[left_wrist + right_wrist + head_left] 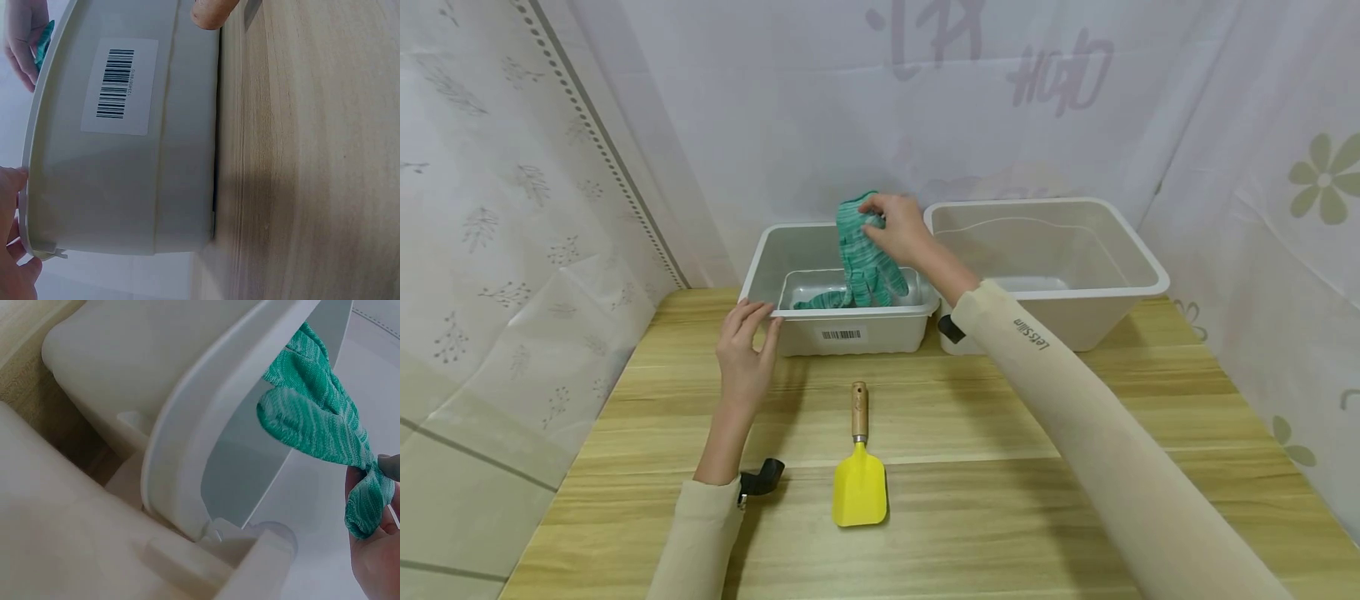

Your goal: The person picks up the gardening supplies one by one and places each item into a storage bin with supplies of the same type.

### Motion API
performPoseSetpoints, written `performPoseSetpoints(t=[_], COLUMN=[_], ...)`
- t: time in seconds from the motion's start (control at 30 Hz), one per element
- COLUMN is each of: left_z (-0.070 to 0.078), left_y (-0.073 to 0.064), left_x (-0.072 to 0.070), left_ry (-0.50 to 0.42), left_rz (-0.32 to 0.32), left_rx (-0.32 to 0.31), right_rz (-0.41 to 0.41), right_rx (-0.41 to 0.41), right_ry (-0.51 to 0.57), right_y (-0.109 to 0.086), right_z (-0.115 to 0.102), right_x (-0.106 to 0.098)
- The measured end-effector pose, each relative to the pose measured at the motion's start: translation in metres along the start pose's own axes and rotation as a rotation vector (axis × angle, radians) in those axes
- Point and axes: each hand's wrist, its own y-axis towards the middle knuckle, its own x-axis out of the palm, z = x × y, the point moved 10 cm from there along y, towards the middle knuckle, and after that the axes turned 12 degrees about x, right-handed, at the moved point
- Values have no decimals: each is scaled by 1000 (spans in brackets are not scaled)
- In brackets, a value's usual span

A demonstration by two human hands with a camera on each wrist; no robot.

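Observation:
My right hand (901, 230) pinches a green-and-white striped knitted glove (859, 246) near its cuff. The glove hangs, fingers downward, into the left plastic bin (797, 335), which bears a barcode label. More green knit fabric (822, 300) lies on that bin's floor; whether it is a second glove, I cannot tell. At the bin's front left corner, my left hand (747, 354) grips the rim, with the thumb on the outer side. The right wrist view shows the glove (315, 428) bunched between thumb and fingers. Only part of the left hand (11, 262) appears in the left wrist view.
A larger pale bin (1120, 304) stands right beside the left one. In front of them, a yellow hand shovel (860, 492) with a wooden handle lies on the wood-grain table (985, 517). Printed cloth (775, 125) hangs behind and at both sides.

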Motion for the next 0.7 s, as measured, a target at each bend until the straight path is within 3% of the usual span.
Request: performPoseSetpoints(t=[0.7], left_z=[2], left_y=[1], left_x=[1], left_ry=[5], left_rz=[-9], left_rx=[0], right_rz=[-7], right_rx=[13], right_ry=[24], right_y=[-1], right_z=[0], right_x=[4])
